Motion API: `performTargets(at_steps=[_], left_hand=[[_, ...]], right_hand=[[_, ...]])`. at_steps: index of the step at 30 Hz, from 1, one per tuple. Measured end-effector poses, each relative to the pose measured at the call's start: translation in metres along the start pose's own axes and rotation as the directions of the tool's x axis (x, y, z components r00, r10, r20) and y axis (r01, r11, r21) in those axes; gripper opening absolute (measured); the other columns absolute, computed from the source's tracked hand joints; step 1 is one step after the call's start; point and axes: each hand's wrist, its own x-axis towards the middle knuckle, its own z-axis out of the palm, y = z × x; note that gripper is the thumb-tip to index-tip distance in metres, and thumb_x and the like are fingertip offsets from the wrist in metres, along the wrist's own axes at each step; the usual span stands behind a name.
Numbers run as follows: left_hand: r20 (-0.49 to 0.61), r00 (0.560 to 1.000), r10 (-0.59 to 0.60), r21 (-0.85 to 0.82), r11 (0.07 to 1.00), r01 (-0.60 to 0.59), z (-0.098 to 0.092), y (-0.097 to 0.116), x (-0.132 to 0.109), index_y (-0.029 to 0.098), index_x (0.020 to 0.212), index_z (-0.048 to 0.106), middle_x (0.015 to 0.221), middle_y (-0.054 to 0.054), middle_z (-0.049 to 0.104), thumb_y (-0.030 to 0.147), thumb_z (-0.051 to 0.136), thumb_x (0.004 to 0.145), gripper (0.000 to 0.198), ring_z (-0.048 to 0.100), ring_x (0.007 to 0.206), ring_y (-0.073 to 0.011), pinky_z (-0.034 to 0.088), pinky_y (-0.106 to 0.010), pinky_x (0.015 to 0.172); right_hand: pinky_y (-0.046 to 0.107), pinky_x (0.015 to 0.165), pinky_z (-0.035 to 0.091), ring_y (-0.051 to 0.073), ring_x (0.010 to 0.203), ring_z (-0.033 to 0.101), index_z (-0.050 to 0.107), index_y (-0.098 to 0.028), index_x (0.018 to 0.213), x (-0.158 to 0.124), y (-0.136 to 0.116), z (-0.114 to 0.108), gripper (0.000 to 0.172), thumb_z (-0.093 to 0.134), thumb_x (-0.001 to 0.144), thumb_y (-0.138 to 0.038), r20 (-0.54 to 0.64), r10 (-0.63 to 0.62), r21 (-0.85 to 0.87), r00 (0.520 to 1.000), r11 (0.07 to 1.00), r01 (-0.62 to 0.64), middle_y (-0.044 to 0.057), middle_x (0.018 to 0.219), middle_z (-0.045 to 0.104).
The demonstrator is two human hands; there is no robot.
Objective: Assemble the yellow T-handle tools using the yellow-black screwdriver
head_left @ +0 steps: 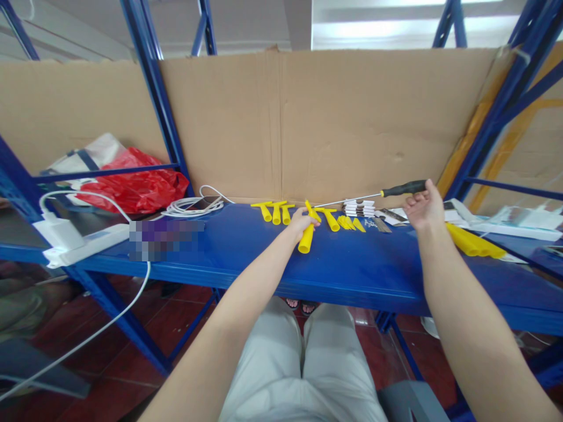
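My left hand (pixel 300 223) is closed around a yellow T-shaped plastic handle (pixel 306 237), its round hollow end towards me. My right hand (pixel 426 206) has its fingers on the butt of a screwdriver (pixel 403 188) with a black grip. The thin shaft runs left, and its tip meets the head of the held handle; exact contact is too small to make out. Several more yellow T-shaped handles (pixel 276 213) lie left of my left hand, and another one (pixel 331 218) lies just right of it. Small yellow flat pieces (pixel 347 223) are beside that one.
Behind the small pieces is a stack of white-and-dark strips (pixel 358 208), with thin metal plates (pixel 382 225) nearby. Yellow tubes (pixel 475 241) lie at the right. On the left are a coiled white cable (pixel 193 206), a red bag (pixel 136 181) and a power strip (pixel 94 243). Cardboard (pixel 329 123) backs the blue shelf (pixel 246 258).
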Motion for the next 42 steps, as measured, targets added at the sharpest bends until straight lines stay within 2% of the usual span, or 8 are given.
performTargets(at_steps=[7, 10, 15, 19, 23, 36, 42], left_hand=[[-0.008, 1.0, 0.007, 0.003, 1.0, -0.007, 0.0, 0.001, 0.0, 0.015, 0.13, 0.047, 0.082, -0.006, 0.074, -0.009, 0.059, 0.065, 0.071, 0.062, 0.053, -0.0125, 0.045, -0.021, 0.05], [-0.008, 1.0, 0.006, 0.003, 1.0, -0.006, 0.0, 0.0, 0.001, 0.016, 0.13, 0.049, 0.083, -0.006, 0.073, -0.009, 0.062, 0.065, 0.071, 0.061, 0.051, -0.0115, 0.045, -0.021, 0.05], [-0.01, 1.0, 0.021, -0.021, 1.0, -0.021, 0.001, -0.002, 0.004, 0.017, 0.128, 0.049, 0.085, -0.005, 0.073, -0.008, 0.061, 0.066, 0.068, 0.066, 0.06, -0.0138, 0.044, -0.019, 0.049], [-0.011, 0.999, 0.034, -0.027, 0.999, -0.034, 0.001, -0.003, 0.006, 0.016, 0.124, 0.051, 0.084, -0.006, 0.073, -0.006, 0.066, 0.064, 0.066, 0.064, 0.057, -0.0131, 0.045, -0.021, 0.052], [-0.009, 0.998, 0.057, -0.038, 0.998, -0.057, 0.001, -0.003, 0.007, 0.016, 0.122, 0.051, 0.076, -0.002, 0.07, -0.006, 0.067, 0.064, 0.064, 0.059, 0.051, -0.0105, 0.044, -0.021, 0.052], [-0.029, 0.99, 0.139, -0.062, 0.988, -0.14, 0.004, -0.001, 0.002, 0.019, 0.119, 0.05, 0.075, 0.002, 0.065, -0.004, 0.067, 0.066, 0.06, 0.056, 0.051, -0.0084, 0.046, -0.021, 0.055], [-0.043, 0.987, 0.156, -0.055, 0.986, -0.158, 0.003, -0.001, 0.003, 0.019, 0.119, 0.053, 0.078, 0.002, 0.066, -0.01, 0.061, 0.063, 0.064, 0.056, 0.052, -0.0079, 0.048, -0.021, 0.056]], right_hand=[[0.016, 0.035, 0.025, 0.006, 0.038, 0.027, 0.022, -0.019, 0.055, 0.003, 0.001, 0.0, 0.058, 0.065, 0.085, -0.044, -0.012, -0.014, -0.03, 1.0, 0.999, 0.013, -0.008, 0.042, 0.026], [0.016, 0.035, 0.026, 0.006, 0.036, 0.027, 0.025, -0.019, 0.054, 0.002, 0.001, 0.001, 0.055, 0.059, 0.09, -0.043, -0.026, 0.0, -0.022, 1.0, 1.0, -0.001, -0.008, 0.04, 0.026], [0.016, 0.035, 0.025, 0.005, 0.035, 0.027, 0.028, -0.019, 0.056, -0.001, 0.001, 0.003, 0.05, 0.052, 0.095, -0.04, -0.054, -0.002, -0.011, 0.999, 1.0, 0.001, -0.008, 0.039, 0.026], [0.015, 0.036, 0.025, 0.005, 0.035, 0.026, 0.027, -0.02, 0.059, -0.003, 0.001, 0.003, 0.048, 0.057, 0.092, -0.039, -0.061, -0.007, -0.01, 0.998, 1.0, 0.006, -0.01, 0.041, 0.025], [0.015, 0.036, 0.023, 0.005, 0.036, 0.025, 0.026, -0.02, 0.061, -0.004, 0.002, 0.004, 0.044, 0.046, 0.098, -0.033, -0.087, 0.003, 0.01, 0.996, 1.0, -0.002, -0.009, 0.042, 0.023], [0.013, 0.033, 0.02, 0.002, 0.035, 0.022, 0.035, -0.02, 0.068, -0.013, 0.004, 0.008, 0.033, 0.038, 0.1, -0.027, -0.111, -0.008, 0.072, 0.994, 0.997, 0.016, -0.01, 0.051, 0.034], [0.013, 0.029, 0.022, 0.003, 0.035, 0.02, 0.038, -0.021, 0.068, -0.002, 0.01, 0.001, 0.029, 0.037, 0.097, -0.026, -0.126, -0.001, 0.102, 0.992, 0.995, 0.014, -0.008, 0.054, 0.036]])
